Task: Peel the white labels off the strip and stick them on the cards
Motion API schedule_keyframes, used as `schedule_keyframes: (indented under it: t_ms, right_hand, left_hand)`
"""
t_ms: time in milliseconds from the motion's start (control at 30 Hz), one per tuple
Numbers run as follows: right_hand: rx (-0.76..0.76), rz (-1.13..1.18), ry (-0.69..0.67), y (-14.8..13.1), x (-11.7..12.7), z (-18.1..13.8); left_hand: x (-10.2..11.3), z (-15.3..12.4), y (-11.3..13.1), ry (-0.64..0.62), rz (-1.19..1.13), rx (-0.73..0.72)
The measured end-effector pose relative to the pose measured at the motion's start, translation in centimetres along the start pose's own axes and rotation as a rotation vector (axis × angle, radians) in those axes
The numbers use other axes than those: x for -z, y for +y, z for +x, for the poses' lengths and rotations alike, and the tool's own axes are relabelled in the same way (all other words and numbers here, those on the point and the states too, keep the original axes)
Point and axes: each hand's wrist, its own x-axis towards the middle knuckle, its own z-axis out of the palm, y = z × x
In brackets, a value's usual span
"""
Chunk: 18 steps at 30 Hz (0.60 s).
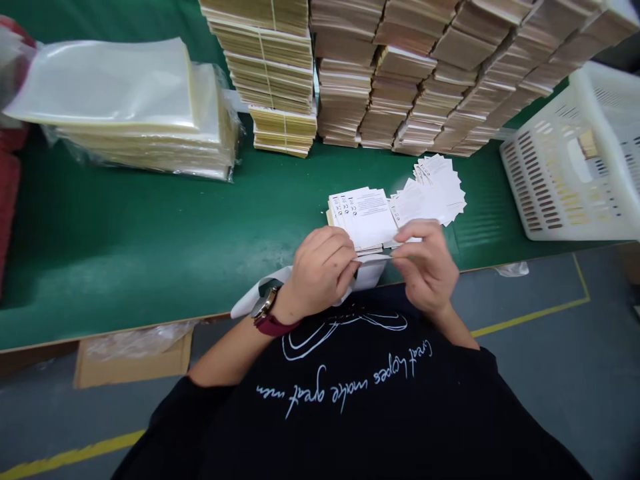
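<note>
Paper strip (371, 272), white and narrow, at the near edge of the green table (175, 233), between the person's two hands and partly hidden by them. A white length also curls out left of the wrist; whether it is one piece cannot be told.

Left hand (323, 270): fingers curled, thumb and forefinger appearing to pinch the strip's left part. Right hand (427, 267): thumb and fingertips closed on its right end. Hands apart, strip bridging them.

Handling, judged by look: very light, limp along its length, springy where it curls; likely to crease or tear if tugged. Best held by the edges, thumb against fingertip, close to the part being worked. Smooth face may slip under a loose pinch.

Just beyond: printed cards (370, 220), stacked, top ones slightly spread. Thin, probably stiffer than the strip; take by the sides. To the right, a fanned card pile (437, 190), loose, apt to slide.

Farther out: banded card bundles (273, 67) and tall card stacks (395, 87) along the far side, dense, probably heavy. Far left, clear plastic sleeves (115, 83), glossy, likely slippery. Right, a white plastic basket (543, 180), slotted and rigid.
</note>
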Motion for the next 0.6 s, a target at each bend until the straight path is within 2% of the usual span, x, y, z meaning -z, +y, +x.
schedule_keyframes:
  t_ms: [100,133,167,200,267,333,600]
  right_hand:
    - [0.019,0.039,0.335,0.6,0.5,0.9]
    - [-0.028,0.022,0.395,1.0,0.6,1.3]
    - [-0.095,-0.009,0.399,1.3,0.6,1.7]
    - [-0.171,-0.045,0.350,1.7,0.5,2.0]
    - [-0.304,-0.086,0.161,2.4,0.1,2.4]
    - [-0.373,-0.072,0.021,2.9,-0.6,2.5]
    - [-0.419,-0.117,-0.038,3.5,-2.0,2.7]
  left_hand:
    - [0.1,0.0,0.0,-0.001,0.015,-0.022]
    - [0.1,0.0,0.0,-0.004,0.020,-0.042]
    - [0.1,0.0,0.0,-0.014,0.022,-0.066]
    - [0.1,0.0,0.1,-0.032,0.018,-0.090]
    - [-0.1,0.0,0.1,-0.071,0.005,-0.120]
    - [-0.2,0.1,0.1,-0.098,0.007,-0.119]
    - [0.0,0.4,0.6,-0.149,0.099,-0.108]
